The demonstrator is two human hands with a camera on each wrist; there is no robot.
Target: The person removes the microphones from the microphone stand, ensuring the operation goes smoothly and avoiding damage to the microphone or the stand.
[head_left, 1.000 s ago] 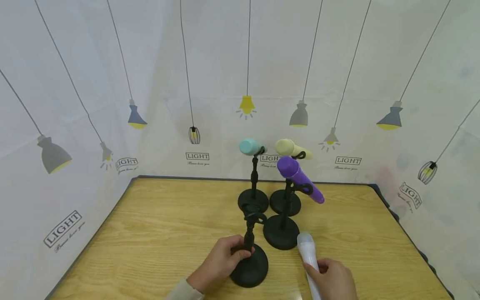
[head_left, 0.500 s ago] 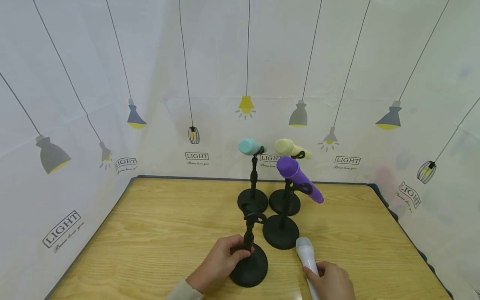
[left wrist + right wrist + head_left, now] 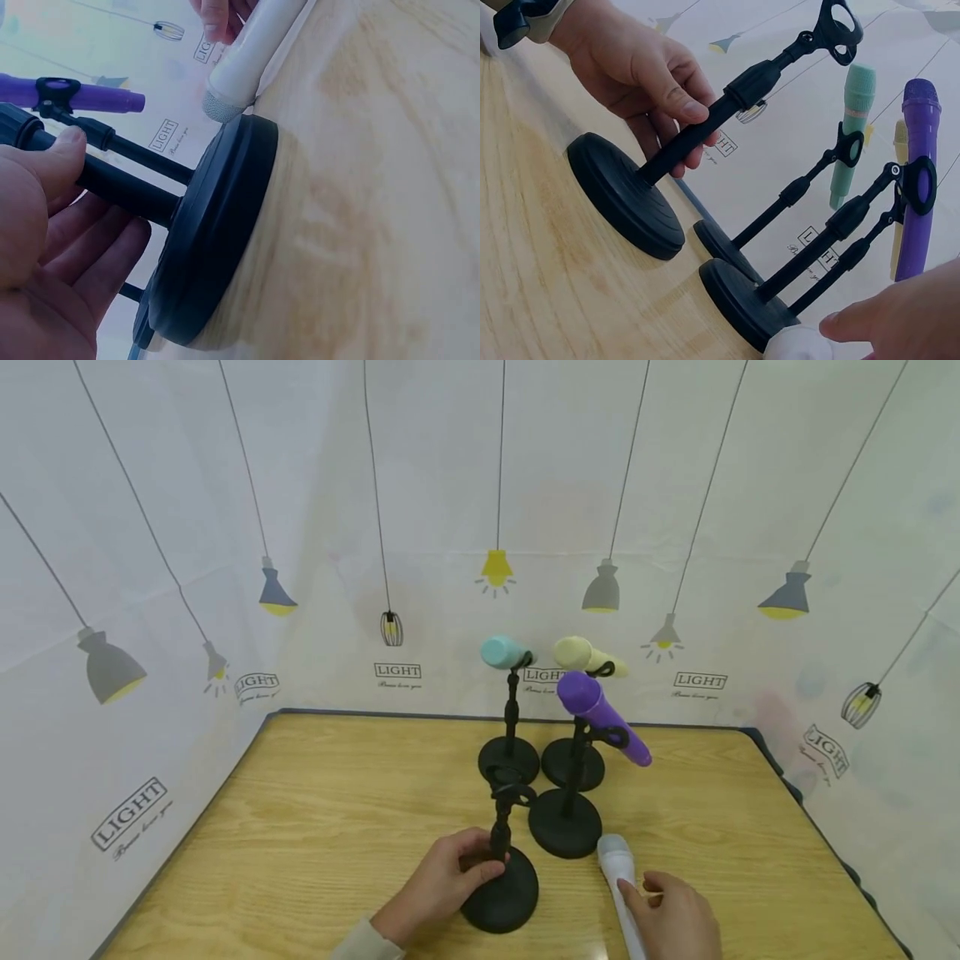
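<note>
On the table (image 3: 315, 827), left hand (image 3: 438, 885) grips the empty stand (image 3: 501, 860) while right hand (image 3: 675, 918) grasps the white microphone (image 3: 618, 877), which probably must next be lifted into the clip

wooden table (image 3: 315, 827), white backdrop (image 3: 225, 485) (lamp-printed)

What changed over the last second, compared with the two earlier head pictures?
Little changed. The right hand shifted slightly on the white microphone, which stayed lying on the table; the fingers now look looser. The left hand still grips the pole of the empty stand. The teal, yellow and purple microphones stayed in their stands.
</note>
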